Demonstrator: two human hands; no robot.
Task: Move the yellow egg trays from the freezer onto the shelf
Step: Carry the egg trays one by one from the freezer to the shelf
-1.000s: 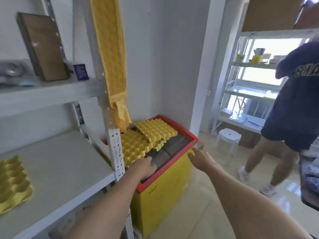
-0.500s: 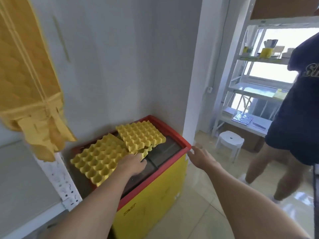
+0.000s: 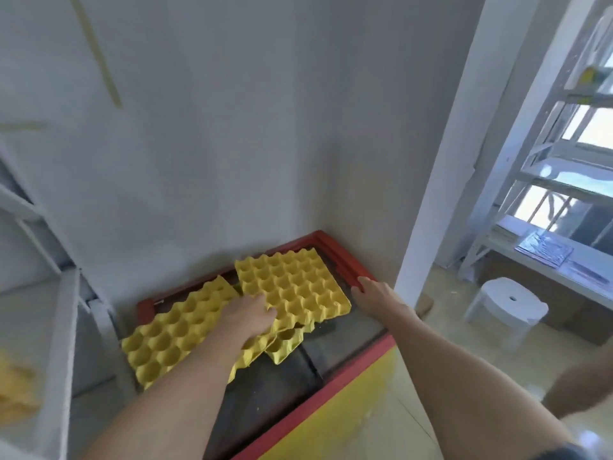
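Bright daylight floods from the overexposed window (image 3: 593, 134) far right of the fingers; the pale grey wall (image 3: 232, 127) stays evenly lit. Edges bend and blur.

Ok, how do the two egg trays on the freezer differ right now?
The right tray sits nearer the wall and overlaps other trays beneath it; the left tray lies nearer the freezer's front edge. The left hand is on the right tray's near corner, and its forearm crosses the left tray. Both are yellow with the same cup pattern.
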